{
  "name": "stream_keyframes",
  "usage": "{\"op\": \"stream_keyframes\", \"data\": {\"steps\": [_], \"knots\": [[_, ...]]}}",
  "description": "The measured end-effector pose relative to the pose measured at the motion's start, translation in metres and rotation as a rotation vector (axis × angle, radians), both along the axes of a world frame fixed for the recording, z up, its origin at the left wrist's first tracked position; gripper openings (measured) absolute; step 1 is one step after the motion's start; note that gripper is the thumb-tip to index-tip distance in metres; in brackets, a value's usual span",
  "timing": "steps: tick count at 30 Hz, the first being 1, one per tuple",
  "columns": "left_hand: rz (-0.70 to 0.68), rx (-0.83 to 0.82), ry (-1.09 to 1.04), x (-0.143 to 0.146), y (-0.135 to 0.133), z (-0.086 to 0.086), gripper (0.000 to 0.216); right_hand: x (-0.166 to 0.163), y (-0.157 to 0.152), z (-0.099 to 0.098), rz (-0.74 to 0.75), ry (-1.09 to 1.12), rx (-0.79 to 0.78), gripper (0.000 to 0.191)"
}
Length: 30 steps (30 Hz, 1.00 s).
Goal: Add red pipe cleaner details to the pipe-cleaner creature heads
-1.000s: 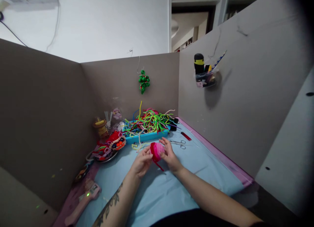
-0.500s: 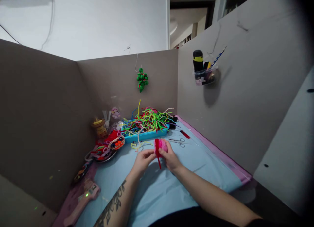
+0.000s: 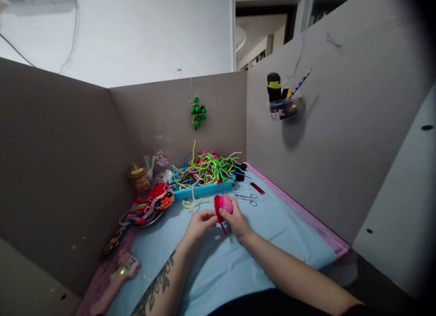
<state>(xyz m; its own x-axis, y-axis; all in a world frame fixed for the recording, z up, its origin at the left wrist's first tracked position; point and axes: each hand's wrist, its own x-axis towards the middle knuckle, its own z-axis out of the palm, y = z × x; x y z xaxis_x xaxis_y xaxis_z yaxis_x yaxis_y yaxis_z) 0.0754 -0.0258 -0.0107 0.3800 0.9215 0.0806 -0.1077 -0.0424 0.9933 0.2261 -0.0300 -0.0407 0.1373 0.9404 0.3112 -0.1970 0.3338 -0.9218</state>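
Observation:
Both my hands meet over the light blue table cover (image 3: 238, 266). My right hand (image 3: 235, 219) is closed round a pink fuzzy ball (image 3: 226, 203) wrapped with a red pipe cleaner (image 3: 218, 209), whose loose end hangs down. My left hand (image 3: 199, 224) pinches that red pipe cleaner at the ball's left side. Just behind lies a blue tray (image 3: 204, 188) heaped with several coloured pipe cleaners (image 3: 204, 166).
Small scissors (image 3: 248, 198) and a red stick (image 3: 258, 188) lie right of the ball. Red and pink craft pieces (image 3: 151, 202) sit in a dish at left, a pink glue gun (image 3: 114, 282) nearer me. Grey cardboard walls surround the table; a pen cup (image 3: 282, 107) and green ornament (image 3: 198, 112) hang on them.
The ball has been turned between my hands and now sits more in my right hand, with the red wrap edge-on. My left fingers have closed into a pinch on the red strand.

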Motion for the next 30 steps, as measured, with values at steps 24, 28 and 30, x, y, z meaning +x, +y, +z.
{"op": "stream_keyframes", "data": {"steps": [24,28,30], "knots": [[0.019,-0.339,-0.346,-0.001,0.0,0.003,0.022,-0.002,-0.001,-0.004,0.027,-0.296,0.028,0.077],[0.148,-0.326,-0.461,-0.002,0.004,0.005,0.026,-0.002,-0.004,0.0,-0.159,-0.311,0.054,0.055],[0.187,-0.323,-0.502,-0.003,0.007,0.005,0.029,-0.002,-0.007,0.004,-0.204,-0.348,0.074,0.035]]}}
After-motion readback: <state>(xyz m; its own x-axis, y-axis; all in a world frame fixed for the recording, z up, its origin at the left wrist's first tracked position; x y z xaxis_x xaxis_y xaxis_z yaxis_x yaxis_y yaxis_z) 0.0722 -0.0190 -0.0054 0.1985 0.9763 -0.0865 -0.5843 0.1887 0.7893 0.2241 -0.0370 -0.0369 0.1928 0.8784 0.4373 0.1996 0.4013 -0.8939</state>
